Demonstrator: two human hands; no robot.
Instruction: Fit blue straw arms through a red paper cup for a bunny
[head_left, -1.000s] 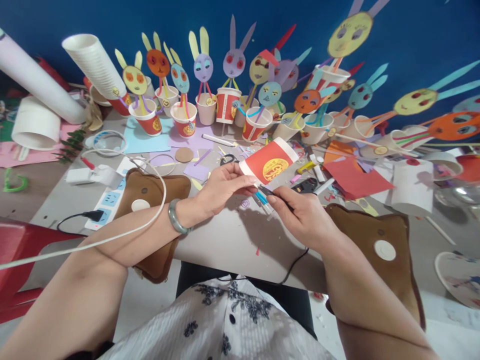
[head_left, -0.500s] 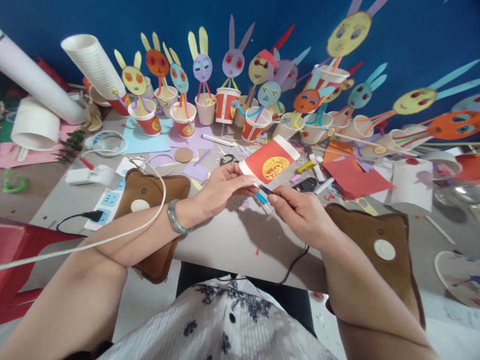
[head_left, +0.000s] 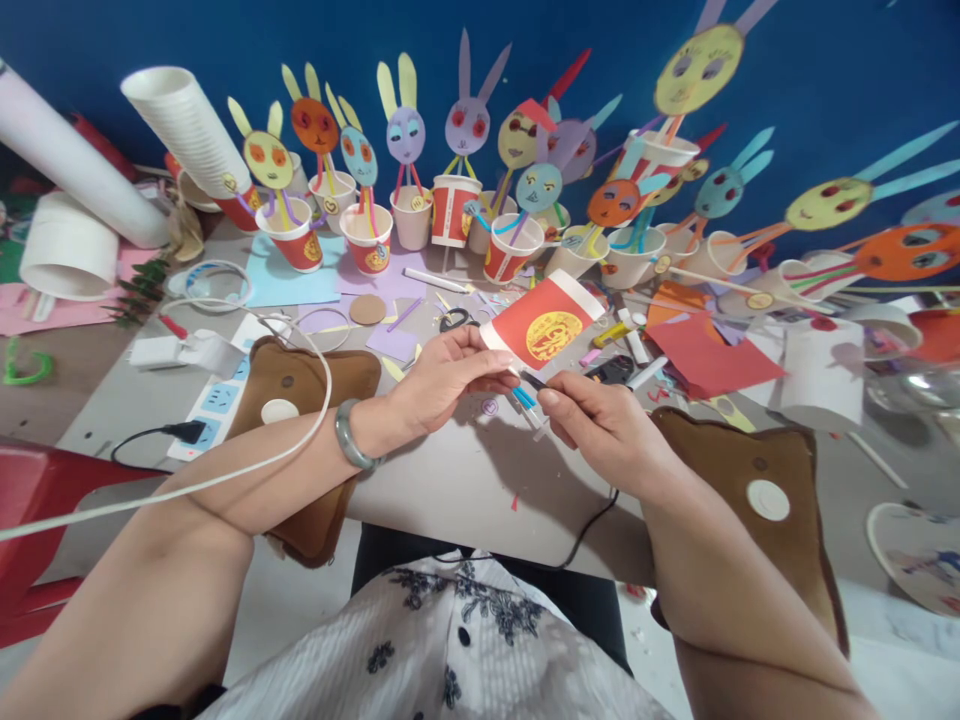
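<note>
We hold the red paper cup above the bench, tipped on its side, with the grip of our left hand closed on its near end, thumb uppermost. Our right hand has its grip clamped round a slim dark tool — the tip points at the cup's lower edge, though we cannot tell whether they touch. Blue sticks show just below that tip. To the right we have a red paper sheet; behind the cup, rabbit-faced cups stand before the blue wall.
</note>
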